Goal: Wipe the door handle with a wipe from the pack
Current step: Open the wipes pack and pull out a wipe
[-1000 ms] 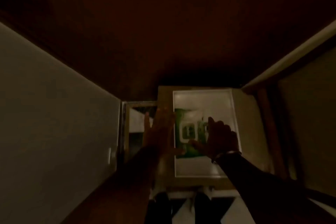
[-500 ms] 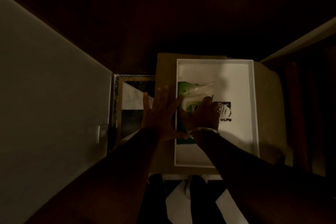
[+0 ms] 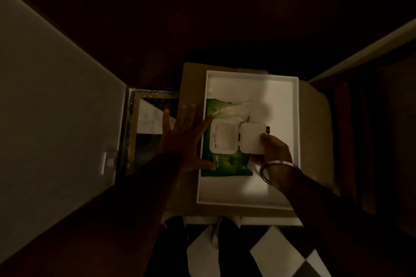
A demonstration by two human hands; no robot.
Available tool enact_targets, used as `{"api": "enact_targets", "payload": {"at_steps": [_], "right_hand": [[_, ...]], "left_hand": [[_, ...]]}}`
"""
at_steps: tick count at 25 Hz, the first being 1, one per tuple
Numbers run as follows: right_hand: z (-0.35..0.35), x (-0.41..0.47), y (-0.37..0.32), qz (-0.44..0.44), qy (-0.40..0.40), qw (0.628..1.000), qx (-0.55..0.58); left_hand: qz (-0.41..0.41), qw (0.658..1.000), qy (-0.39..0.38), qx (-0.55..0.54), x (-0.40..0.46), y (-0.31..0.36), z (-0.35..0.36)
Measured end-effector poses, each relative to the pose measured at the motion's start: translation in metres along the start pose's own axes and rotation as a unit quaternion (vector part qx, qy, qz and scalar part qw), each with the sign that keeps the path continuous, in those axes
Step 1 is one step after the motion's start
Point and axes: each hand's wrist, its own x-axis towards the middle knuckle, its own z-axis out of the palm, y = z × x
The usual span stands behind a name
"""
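A green wipe pack (image 3: 227,163) lies in a white tray (image 3: 279,94) on a small beige stand. Its white flip lid (image 3: 251,138) is swung open to the right, showing the white opening (image 3: 222,137). My right hand (image 3: 273,149), with a metal bangle on the wrist, holds the open lid by its right edge. My left hand (image 3: 183,139) lies flat with fingers spread, pressing the pack's left edge. The door handle is not visible in the dim scene.
A pale wall (image 3: 51,87) with a light switch (image 3: 108,162) runs along the left. A dark door (image 3: 202,11) fills the top. Black-and-white floor tiles (image 3: 276,254) lie below the stand. A dark wooden frame stands at right.
My right hand has flipped the pack's lid open to the right. The view has tilted down, bringing the tray closer. My left hand stays on the pack's left edge.
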Motion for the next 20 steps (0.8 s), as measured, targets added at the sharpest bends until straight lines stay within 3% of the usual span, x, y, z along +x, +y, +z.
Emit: {"api": "enact_targets", "payload": {"at_steps": [4, 7, 9, 11, 12, 13, 14, 15, 16, 17, 20], "right_hand": [[0.000, -0.008, -0.004, -0.050, -0.001, 0.998, -0.039], [-0.001, -0.016, -0.007, -0.079, -0.015, 0.994, -0.069], [0.000, -0.020, -0.010, -0.102, -0.025, 0.991, -0.086], [0.005, -0.029, -0.010, -0.154, -0.026, 0.977, -0.148], [0.012, -0.035, -0.010, -0.201, -0.019, 0.954, -0.221], [0.019, -0.041, -0.007, -0.257, -0.013, 0.905, -0.338], [0.027, -0.047, -0.002, -0.308, -0.012, 0.827, -0.470], [0.034, -0.053, 0.006, -0.355, -0.009, 0.734, -0.579], [0.041, -0.057, 0.017, -0.376, -0.006, 0.666, -0.644], [0.047, -0.060, 0.028, -0.362, -0.008, 0.630, -0.688], [0.059, -0.059, 0.038, -0.257, -0.036, 0.563, -0.785]], "left_hand": [[0.012, 0.995, 0.076, -0.063, 0.001, 0.019, -0.033], [-0.016, 0.989, 0.088, -0.114, 0.012, 0.055, -0.050], [-0.059, 0.990, 0.082, -0.101, 0.013, 0.074, -0.048], [-0.147, 0.960, 0.110, -0.212, 0.001, 0.069, -0.054], [-0.195, 0.914, 0.113, -0.336, -0.006, 0.058, -0.063], [-0.232, 0.841, 0.108, -0.477, -0.015, 0.045, -0.074], [-0.254, 0.761, 0.101, -0.588, -0.023, 0.032, -0.084], [-0.265, 0.703, 0.106, -0.652, -0.029, 0.020, -0.092], [-0.271, 0.669, 0.111, -0.683, -0.032, 0.007, -0.099], [-0.276, 0.646, 0.108, -0.703, -0.034, -0.003, -0.105], [-0.261, 0.612, 0.065, -0.743, -0.033, -0.021, -0.118]]}}
